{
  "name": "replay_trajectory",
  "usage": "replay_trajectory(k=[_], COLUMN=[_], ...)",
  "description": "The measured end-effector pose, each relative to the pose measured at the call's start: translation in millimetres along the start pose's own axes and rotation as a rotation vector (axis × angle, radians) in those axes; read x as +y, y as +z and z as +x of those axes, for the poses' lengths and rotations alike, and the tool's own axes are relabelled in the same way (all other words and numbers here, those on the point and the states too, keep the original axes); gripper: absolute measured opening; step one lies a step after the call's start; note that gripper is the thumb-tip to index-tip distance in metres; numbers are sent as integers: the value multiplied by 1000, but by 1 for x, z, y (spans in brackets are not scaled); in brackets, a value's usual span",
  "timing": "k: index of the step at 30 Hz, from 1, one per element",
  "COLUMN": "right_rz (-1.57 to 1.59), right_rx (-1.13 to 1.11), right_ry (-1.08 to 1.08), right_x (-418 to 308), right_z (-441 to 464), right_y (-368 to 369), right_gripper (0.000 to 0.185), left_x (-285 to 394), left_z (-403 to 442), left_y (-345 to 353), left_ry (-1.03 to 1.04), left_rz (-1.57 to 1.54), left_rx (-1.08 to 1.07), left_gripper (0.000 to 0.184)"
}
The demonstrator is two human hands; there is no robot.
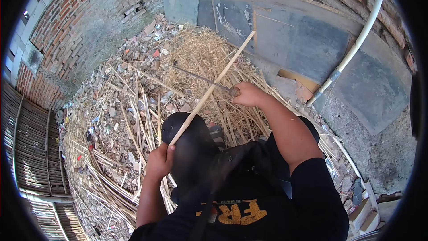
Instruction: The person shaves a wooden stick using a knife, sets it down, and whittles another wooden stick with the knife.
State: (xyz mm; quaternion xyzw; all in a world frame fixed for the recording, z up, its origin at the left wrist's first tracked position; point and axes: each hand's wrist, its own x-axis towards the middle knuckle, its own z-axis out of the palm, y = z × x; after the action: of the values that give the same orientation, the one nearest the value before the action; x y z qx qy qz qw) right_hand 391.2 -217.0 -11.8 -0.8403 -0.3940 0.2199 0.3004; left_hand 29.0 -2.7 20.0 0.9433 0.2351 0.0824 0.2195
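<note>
My left hand [159,161] is closed around the lower end of a long pale bamboo strip [199,105], which slants up and to the right over my knee. My right hand [245,94] grips the round handle of a knife [196,75]. Its dark, narrow blade points to the upper left and crosses the strip near the middle. Thin shavings [196,49] lie in a heap on the ground beyond the blade. Part of a sandal [217,135] shows between my knees.
Loose bamboo strips [140,120] lie over rubble [107,111] at the left. Grey panels [298,40] lean on the wall ahead, with a white pipe [356,47] at the right. A slatted bamboo fence [33,147] stands at the far left.
</note>
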Motion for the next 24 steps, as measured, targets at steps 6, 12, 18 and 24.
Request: replay_trajectory(k=[6, 12, 18, 24], right_rz=[-325, 16, -11, -258], right_rx=[-80, 76, 178, -15], right_ry=[-111, 92, 117, -83], right_x=[-54, 15, 24, -44], right_z=[-35, 6, 6, -28], right_y=[-4, -20, -11, -3], right_gripper=[29, 28, 29, 26], left_x=[9, 0, 5, 8], left_z=[6, 2, 3, 6], left_y=[5, 9, -2, 4], left_ry=[-19, -46, -61, -28], left_rz=[17, 15, 108, 83], left_rx=[-22, 12, -26, -5], left_gripper=[42, 43, 40, 40])
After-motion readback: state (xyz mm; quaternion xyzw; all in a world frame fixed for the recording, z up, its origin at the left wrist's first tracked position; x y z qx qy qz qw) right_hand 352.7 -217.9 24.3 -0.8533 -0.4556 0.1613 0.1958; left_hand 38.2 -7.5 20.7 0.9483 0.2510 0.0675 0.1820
